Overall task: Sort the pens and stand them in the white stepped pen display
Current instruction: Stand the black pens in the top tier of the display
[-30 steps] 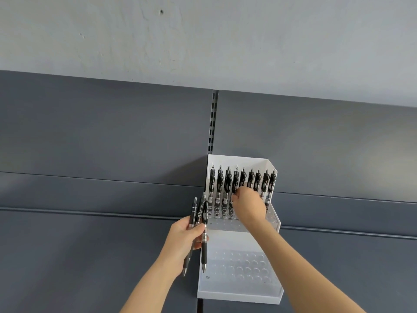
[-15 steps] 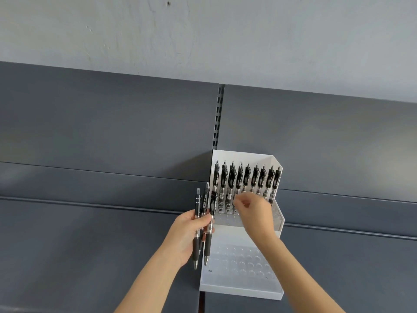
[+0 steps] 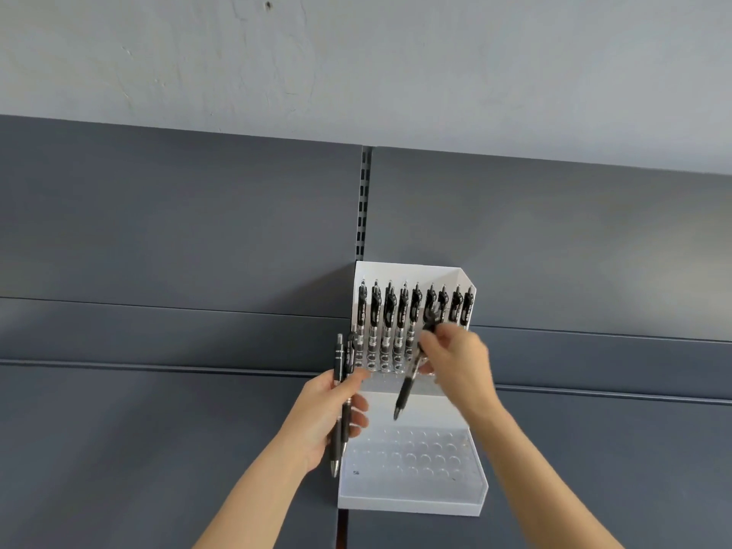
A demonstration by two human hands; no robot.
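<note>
Hanging tilted from the right hand, a black pen has its upper end pinched by the thumb and fingers, which are clamped on it. Its tip points down and left over the middle step of the display. The left hand grips two pens upright, fingers curled round their barrels, just beside the display's left edge. A row of pens stands in the back step, behind the right hand.
</note>
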